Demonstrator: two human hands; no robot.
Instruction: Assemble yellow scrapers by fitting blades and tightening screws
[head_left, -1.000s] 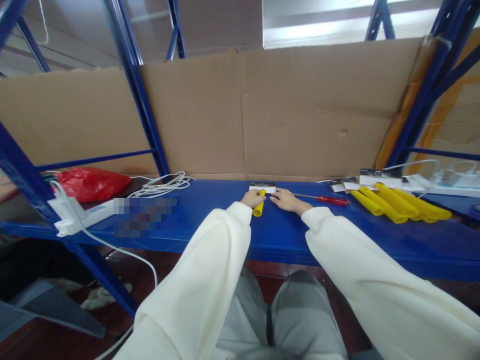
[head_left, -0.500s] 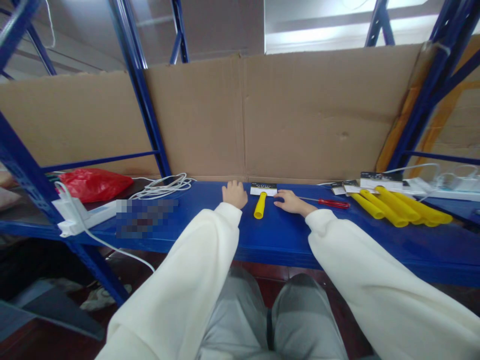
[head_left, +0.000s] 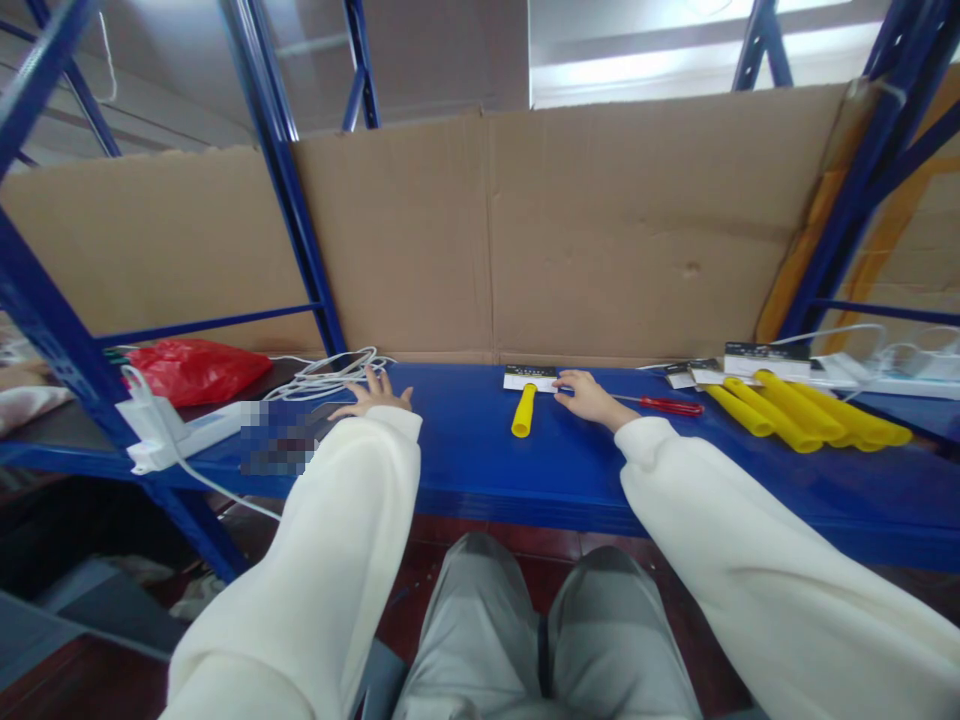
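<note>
My left hand (head_left: 373,391) is over the blue shelf near the white cable coil, its fingers spread and holding nothing. A yellow tube (head_left: 523,411) lies at the middle of the shelf, its far end on a black-and-white card (head_left: 529,377). My right hand (head_left: 585,397) rests just right of that card, fingertips at its right edge; the fingers are loosely bent and apart. Behind my right hand and to its right lies a red screwdriver (head_left: 671,406).
Several yellow tubes (head_left: 787,418) with cards lie at the right. Toward the left are a white power strip (head_left: 214,425), a coil of white cable (head_left: 330,375), a blurred patch and a red plastic bag (head_left: 196,370). Blue posts and a cardboard wall (head_left: 615,230) border the shelf (head_left: 480,475).
My left hand has moved left from beside the yellow tube toward the cable coil, and its fingers have spread. My right hand stays almost in place by the card.
</note>
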